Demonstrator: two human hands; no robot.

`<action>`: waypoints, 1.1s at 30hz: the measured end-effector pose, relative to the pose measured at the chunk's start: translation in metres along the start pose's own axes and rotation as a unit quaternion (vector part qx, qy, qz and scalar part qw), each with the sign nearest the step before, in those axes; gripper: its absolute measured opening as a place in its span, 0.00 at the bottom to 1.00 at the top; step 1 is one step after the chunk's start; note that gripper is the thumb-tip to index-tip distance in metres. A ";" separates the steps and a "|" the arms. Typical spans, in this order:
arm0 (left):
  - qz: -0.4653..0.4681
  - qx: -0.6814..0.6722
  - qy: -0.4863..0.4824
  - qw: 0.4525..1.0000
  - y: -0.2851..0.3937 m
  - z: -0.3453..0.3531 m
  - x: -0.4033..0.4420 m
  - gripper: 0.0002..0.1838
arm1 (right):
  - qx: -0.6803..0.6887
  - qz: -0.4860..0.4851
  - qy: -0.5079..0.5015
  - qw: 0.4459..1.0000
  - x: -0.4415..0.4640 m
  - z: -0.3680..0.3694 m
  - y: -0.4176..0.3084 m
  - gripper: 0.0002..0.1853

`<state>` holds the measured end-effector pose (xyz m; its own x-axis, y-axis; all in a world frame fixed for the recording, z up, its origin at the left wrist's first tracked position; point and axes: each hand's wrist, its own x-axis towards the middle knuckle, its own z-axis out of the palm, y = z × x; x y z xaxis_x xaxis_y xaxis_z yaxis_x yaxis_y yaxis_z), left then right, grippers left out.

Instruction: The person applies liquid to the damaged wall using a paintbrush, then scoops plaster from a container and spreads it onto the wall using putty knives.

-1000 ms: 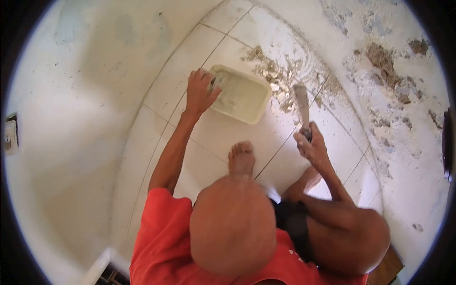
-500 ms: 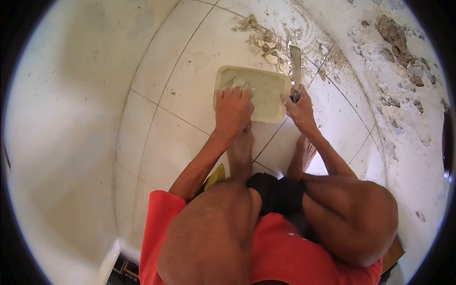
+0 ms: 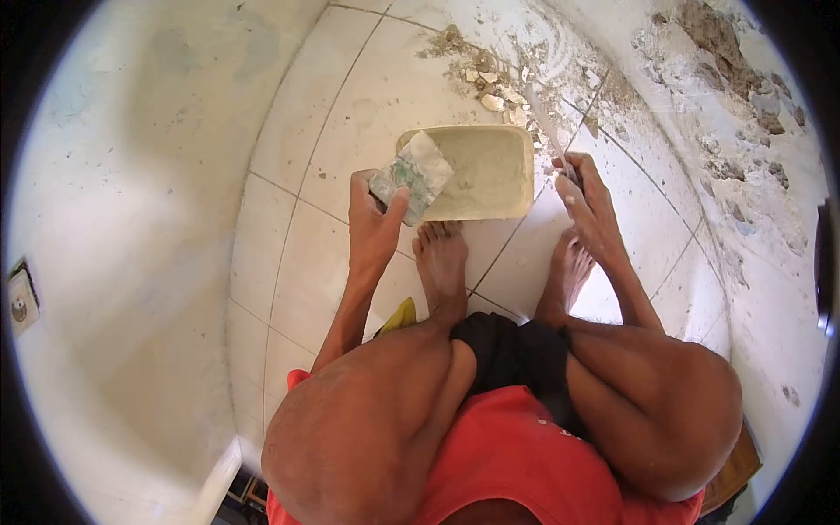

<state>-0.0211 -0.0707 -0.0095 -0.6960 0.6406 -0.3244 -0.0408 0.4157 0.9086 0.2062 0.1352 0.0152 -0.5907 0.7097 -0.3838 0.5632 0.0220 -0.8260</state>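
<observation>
My left hand point(image 3: 378, 214) is closed on a flat, roughly rectangular piece point(image 3: 411, 179), whitish with green patches and pale paste on it. It is tilted over the left rim of a shallow plastic tray point(image 3: 532, 175); its exact kind I cannot make out. A thin pale residue coats the tray's inside. On the tray's right, apart from it, my right hand point(image 3: 591, 197) grips a putty knife point(image 3: 549, 122) by its dark handle. The blade points up and away, blurred by motion.
Broken plaster chips point(image 3: 499, 92) and dirt lie on the tiled floor beyond the tray. The right wall point(image 3: 726, 87) has damaged, flaking patches. My bare feet point(image 3: 442, 262) are close to the tray's near edge. A socket point(image 3: 24, 299) is on the left wall.
My left hand has risen out of the tray and moved left, now showing the flat piece. My right hand has moved slightly right, away from the tray's rim, with the putty knife.
</observation>
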 end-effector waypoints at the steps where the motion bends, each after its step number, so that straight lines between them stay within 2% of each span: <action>1: -0.011 -0.051 -0.020 0.998 -0.001 -0.001 -0.001 0.15 | -0.010 -0.015 -0.026 1.000 -0.006 -0.007 0.000 0.22; 2: -0.011 -0.052 -0.019 0.998 0.002 0.000 -0.003 0.15 | -0.020 -0.031 -0.052 0.998 -0.011 -0.010 0.000 0.22; 4: -0.089 -0.136 -0.043 0.986 0.011 0.003 -0.007 0.18 | -0.023 -0.071 -0.053 0.996 -0.022 -0.008 0.000 0.22; 5: -0.088 -0.137 -0.041 0.986 0.009 0.005 -0.007 0.18 | -0.028 -0.093 -0.069 0.993 -0.027 -0.008 0.003 0.21; 7: -0.117 -0.229 -0.059 0.965 0.002 0.010 -0.006 0.19 | -0.040 -0.113 -0.103 0.987 -0.033 -0.006 0.004 0.20; 14: -0.121 -0.324 -0.028 0.938 0.006 0.027 -0.014 0.20 | -0.086 -0.120 -0.112 0.983 -0.036 0.005 0.007 0.18; 16: -0.094 -0.355 -0.025 0.930 0.007 0.027 -0.017 0.21 | -0.088 -0.126 -0.115 0.981 -0.034 0.007 0.010 0.18; 23: -0.109 -0.355 -0.029 0.928 0.011 0.044 -0.029 0.21 | -0.087 -0.135 -0.094 0.983 -0.031 0.020 0.006 0.19; 25: -0.073 -0.258 -0.033 0.963 0.005 0.049 -0.032 0.22 | -0.062 -0.148 -0.081 0.984 -0.030 0.025 0.011 0.19; 30: -0.025 -0.157 -0.008 0.987 0.007 0.047 -0.037 0.19 | -0.063 -0.143 -0.083 0.984 -0.022 0.024 0.005 0.20; 33: -0.009 -0.100 -0.009 0.995 0.007 0.044 -0.039 0.19 | -0.036 -0.187 -0.088 0.978 -0.012 0.022 0.012 0.21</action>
<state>0.0373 -0.0641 -0.0023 -0.6805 0.6473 -0.3434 -0.1960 0.2907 0.9365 0.2077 0.1114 0.0006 -0.8498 0.5106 -0.1313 0.3248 0.3108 -0.8932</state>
